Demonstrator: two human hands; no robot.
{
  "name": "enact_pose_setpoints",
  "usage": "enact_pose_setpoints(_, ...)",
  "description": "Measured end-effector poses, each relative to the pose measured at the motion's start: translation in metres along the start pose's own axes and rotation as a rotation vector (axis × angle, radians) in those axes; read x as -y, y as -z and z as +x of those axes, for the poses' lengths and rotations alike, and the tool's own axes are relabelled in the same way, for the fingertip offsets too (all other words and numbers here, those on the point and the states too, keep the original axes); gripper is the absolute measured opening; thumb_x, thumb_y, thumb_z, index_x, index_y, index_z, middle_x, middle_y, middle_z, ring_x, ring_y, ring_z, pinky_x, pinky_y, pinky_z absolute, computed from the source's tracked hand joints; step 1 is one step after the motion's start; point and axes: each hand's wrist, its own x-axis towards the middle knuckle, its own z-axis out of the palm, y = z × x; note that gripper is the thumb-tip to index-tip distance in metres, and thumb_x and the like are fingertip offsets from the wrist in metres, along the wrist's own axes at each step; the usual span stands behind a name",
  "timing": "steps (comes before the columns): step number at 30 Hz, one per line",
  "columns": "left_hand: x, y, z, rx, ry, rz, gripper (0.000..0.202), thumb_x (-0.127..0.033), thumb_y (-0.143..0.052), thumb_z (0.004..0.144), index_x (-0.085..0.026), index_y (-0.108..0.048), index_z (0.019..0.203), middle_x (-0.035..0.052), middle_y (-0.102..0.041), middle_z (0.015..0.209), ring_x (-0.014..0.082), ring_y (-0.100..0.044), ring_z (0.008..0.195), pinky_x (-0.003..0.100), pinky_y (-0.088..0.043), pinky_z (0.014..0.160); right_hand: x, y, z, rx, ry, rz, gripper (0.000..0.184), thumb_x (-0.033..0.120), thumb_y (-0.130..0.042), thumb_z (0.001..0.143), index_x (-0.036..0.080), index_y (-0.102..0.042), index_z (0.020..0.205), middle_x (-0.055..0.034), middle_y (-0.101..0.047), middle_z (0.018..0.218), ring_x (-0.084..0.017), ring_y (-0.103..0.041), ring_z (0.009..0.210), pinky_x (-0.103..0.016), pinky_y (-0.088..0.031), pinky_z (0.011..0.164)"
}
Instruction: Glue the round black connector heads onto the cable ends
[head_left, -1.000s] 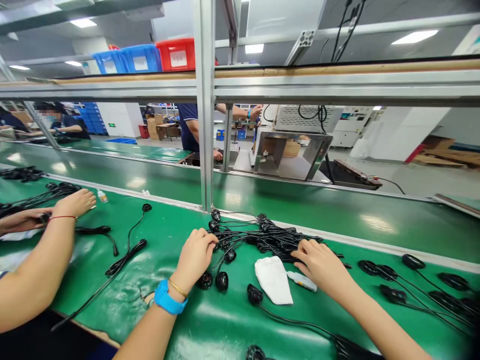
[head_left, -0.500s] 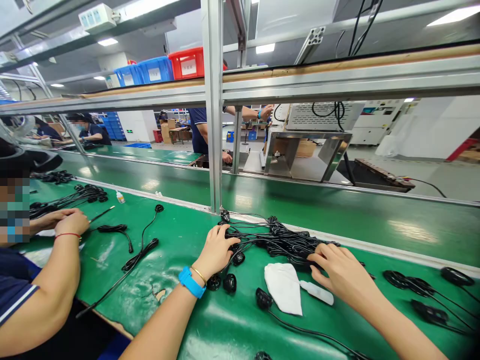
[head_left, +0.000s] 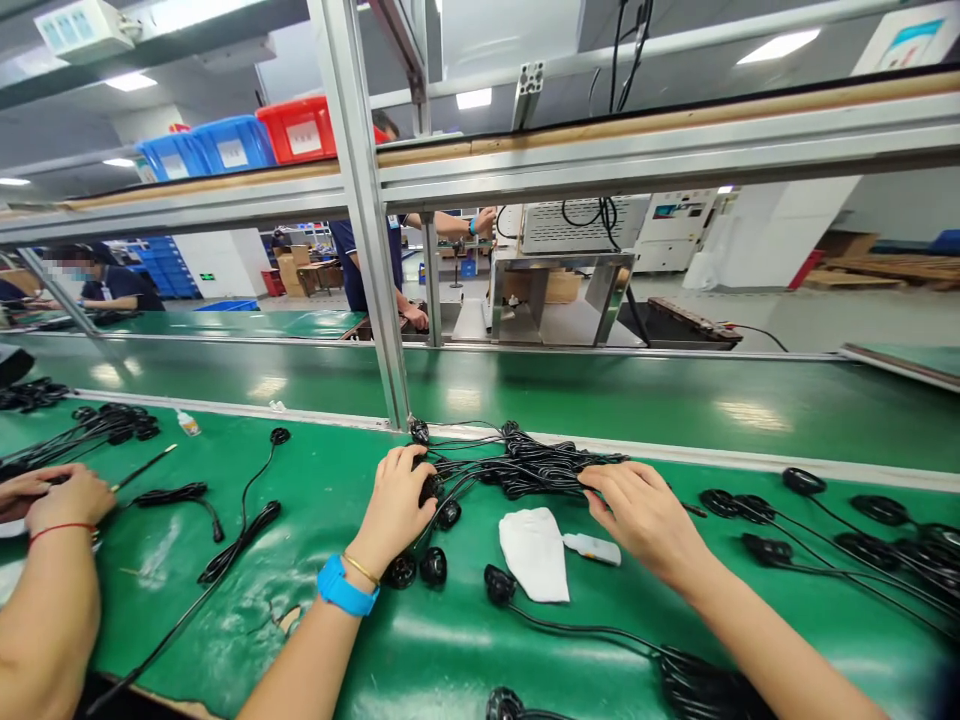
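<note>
My left hand point(head_left: 394, 515) curls over a black plug point(head_left: 430, 489) at the near end of a tangled bundle of black cables point(head_left: 544, 468). My right hand point(head_left: 637, 512) has its fingertips pressed into the bundle's right side. A folded white cloth point(head_left: 534, 555) and a small white tube point(head_left: 592, 548) lie just below the bundle, between my hands. Loose black plugs point(head_left: 433, 566) sit below my left hand, and another black plug point(head_left: 499, 584) lies by the cloth. A blue wristband point(head_left: 345, 590) circles my left wrist.
At the left, a co-worker's hands point(head_left: 60, 497) rest near more black cables point(head_left: 105, 430) on the green bench mat point(head_left: 315, 470). Coiled cables point(head_left: 862, 540) lie at the right. An aluminium post point(head_left: 360, 250) rises behind the bench, before a green conveyor point(head_left: 600, 395).
The whole view has swung, so the bench contents sit further left in the frame. My left hand has shifted up onto the plug, and my right hand stays at the bundle.
</note>
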Motion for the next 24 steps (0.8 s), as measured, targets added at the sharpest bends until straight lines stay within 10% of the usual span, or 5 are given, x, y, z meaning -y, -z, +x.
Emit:
enact_pose_setpoints(7, -0.007, 0.004, 0.0, -0.138, 0.11, -0.223, 0.031, -0.02, -0.061, 0.085, -0.02, -0.058, 0.116, 0.0076, -0.069, 0.108, 0.0246, -0.067, 0.098, 0.042, -0.055, 0.09, -0.004, -0.008, -0.001, 0.008, -0.108, 0.013, 0.047, 0.003, -0.034, 0.093, 0.017, -0.05, 0.134, -0.0103, -0.066, 0.1, -0.019, -0.065, 0.086, -0.031, -0.053, 0.072)
enact_pose_setpoints(11, -0.024, 0.001, -0.009, -0.176, 0.106, -0.383, 0.031, -0.025, -0.061, 0.088, -0.021, -0.057, 0.118, 0.0056, -0.067, 0.108, 0.0198, -0.067, 0.092, 0.034, -0.058, 0.085, -0.011, 0.004, -0.001, -0.011, -0.135, -0.082, 0.053, -0.001, -0.035, 0.09, 0.022, -0.057, 0.132, -0.0093, -0.066, 0.104, -0.02, -0.063, 0.096, -0.037, -0.05, 0.089)
enact_pose_setpoints(24, -0.067, -0.002, -0.038, 0.021, 0.182, -0.976, 0.031, -0.029, -0.073, 0.082, -0.025, -0.068, 0.112, 0.0047, -0.053, 0.112, 0.015, -0.064, 0.086, 0.025, -0.059, 0.073, -0.018, 0.062, 0.002, -0.133, -0.237, -0.336, 0.038, 0.006, -0.052, 0.09, 0.031, -0.07, 0.112, -0.0044, -0.067, 0.1, -0.018, -0.062, 0.097, -0.044, -0.034, 0.106)
